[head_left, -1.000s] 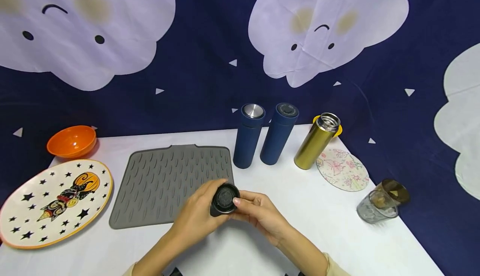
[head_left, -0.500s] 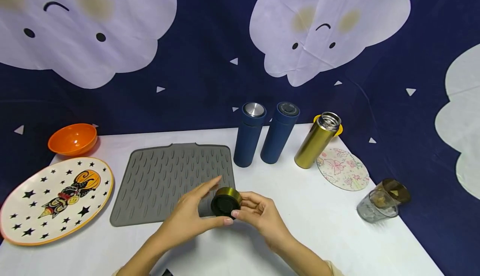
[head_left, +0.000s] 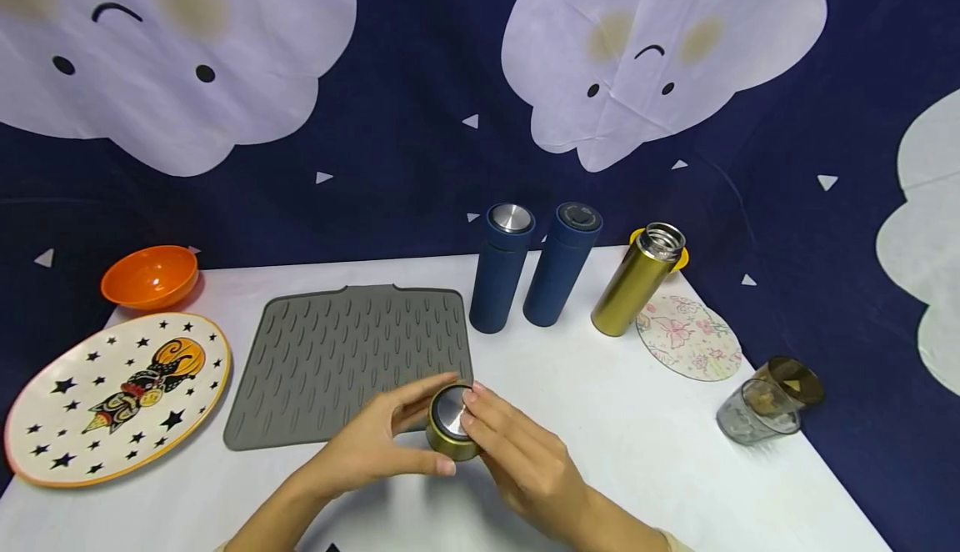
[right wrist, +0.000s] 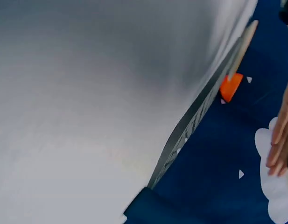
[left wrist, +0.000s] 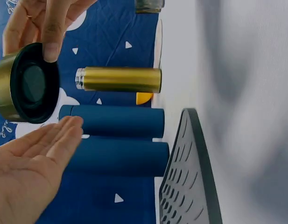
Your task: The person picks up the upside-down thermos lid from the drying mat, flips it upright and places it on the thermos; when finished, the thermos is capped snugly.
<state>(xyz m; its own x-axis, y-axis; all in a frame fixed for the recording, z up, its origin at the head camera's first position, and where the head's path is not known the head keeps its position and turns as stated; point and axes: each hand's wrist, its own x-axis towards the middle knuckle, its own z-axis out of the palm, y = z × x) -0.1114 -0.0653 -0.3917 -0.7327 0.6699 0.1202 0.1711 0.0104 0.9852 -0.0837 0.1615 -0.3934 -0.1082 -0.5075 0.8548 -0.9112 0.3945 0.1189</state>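
In the head view my right hand (head_left: 532,460) holds a bottle lid (head_left: 453,420) with a gold side and a silver top, low over the front of the table. Its fingers lie across the silver top. The left wrist view has the lid's dark, hollow underside facing the camera, with the right thumb on its rim. My left hand (head_left: 382,444) is spread around the lid's left side, its fingers straight and slightly apart from the lid. An uncapped gold bottle (head_left: 633,285) stands at the back right. Only part of a hand shows at the right edge of the right wrist view.
Two blue bottles, one with a silver top (head_left: 498,277) and one with a dark top (head_left: 558,273), stand behind a grey drying mat (head_left: 352,360). At left are an oval plate (head_left: 67,419) and an orange bowl (head_left: 150,281). A floral round mat (head_left: 690,339) and glasses (head_left: 757,410) lie right.
The lid has been turned over, from its dark underside toward the head camera to its silver top. My left fingers have come off the lid; the right hand's fingers have moved onto its top.
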